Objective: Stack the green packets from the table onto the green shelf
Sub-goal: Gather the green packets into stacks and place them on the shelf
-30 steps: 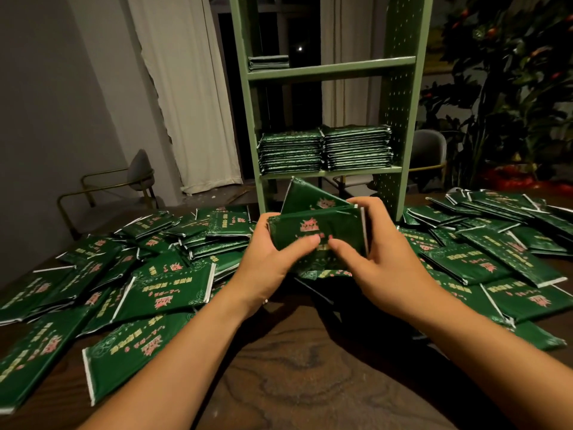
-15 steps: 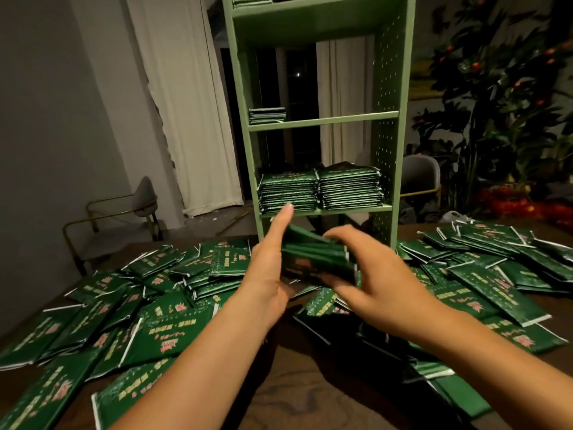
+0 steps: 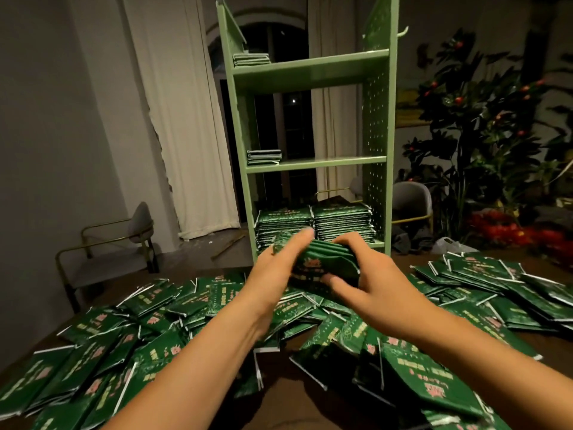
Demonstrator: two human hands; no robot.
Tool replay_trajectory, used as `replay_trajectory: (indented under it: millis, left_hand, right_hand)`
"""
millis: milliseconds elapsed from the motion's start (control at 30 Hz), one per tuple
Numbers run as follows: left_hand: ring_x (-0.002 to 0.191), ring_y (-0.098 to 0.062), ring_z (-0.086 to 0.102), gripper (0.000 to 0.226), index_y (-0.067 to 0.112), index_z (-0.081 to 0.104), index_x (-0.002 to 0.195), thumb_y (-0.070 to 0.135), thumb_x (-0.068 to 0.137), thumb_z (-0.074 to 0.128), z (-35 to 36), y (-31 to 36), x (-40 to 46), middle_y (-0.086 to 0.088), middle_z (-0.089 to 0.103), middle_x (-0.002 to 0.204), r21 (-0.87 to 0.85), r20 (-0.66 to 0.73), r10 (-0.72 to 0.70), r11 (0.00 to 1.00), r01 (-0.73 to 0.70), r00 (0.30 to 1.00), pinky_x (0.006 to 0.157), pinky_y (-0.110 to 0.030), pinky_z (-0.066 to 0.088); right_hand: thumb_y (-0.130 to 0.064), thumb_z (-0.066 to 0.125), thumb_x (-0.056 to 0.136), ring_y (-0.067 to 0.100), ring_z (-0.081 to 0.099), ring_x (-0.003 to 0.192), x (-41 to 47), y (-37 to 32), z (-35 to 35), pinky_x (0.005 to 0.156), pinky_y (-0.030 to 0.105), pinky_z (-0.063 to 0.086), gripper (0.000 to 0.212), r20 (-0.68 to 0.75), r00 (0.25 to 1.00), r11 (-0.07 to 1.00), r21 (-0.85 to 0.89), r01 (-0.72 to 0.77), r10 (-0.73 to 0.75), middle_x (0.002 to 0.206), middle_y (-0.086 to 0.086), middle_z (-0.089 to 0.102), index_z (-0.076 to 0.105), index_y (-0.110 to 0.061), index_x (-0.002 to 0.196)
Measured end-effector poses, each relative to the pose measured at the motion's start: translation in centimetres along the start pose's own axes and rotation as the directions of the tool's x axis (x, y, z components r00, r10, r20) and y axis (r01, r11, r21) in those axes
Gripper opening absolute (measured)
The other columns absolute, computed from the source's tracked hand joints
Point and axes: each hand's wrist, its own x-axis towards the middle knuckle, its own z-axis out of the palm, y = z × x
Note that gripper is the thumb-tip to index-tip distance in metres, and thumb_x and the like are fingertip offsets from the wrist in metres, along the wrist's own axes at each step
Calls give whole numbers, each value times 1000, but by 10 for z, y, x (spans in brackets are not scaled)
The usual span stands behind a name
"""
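A small bundle of packets (image 3: 325, 265) is clasped by both hands' fingers (image 3: 297, 240) before the green shelf (image 3: 310, 69); two stacks (image 3: 313, 221) are shelved, while many packets (image 3: 124, 346) remain on the table (image 3: 294, 398).

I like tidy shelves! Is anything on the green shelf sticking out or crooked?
Mostly neat. On the bottom shelf, one dark packet lies tilted on top of the right stack, its corner poking up instead of lying flat. The small piles on the upper shelves look slightly uneven too.
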Motion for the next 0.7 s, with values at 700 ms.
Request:
replay_trajectory:
  millis: [700]
  left_hand:
    - [90, -23, 67, 57, 14, 70, 114, 34, 62, 81, -25, 58, 58, -12, 72, 104, -200, 108, 58, 979, -35, 992, 77, -40, 54]
  right_hand:
    - [-18, 76, 72, 26, 46, 128, 59, -8, -70, 107, 41, 44, 73, 92, 824, 618, -617, 488, -559, 139, 7, 45, 42, -17, 136]
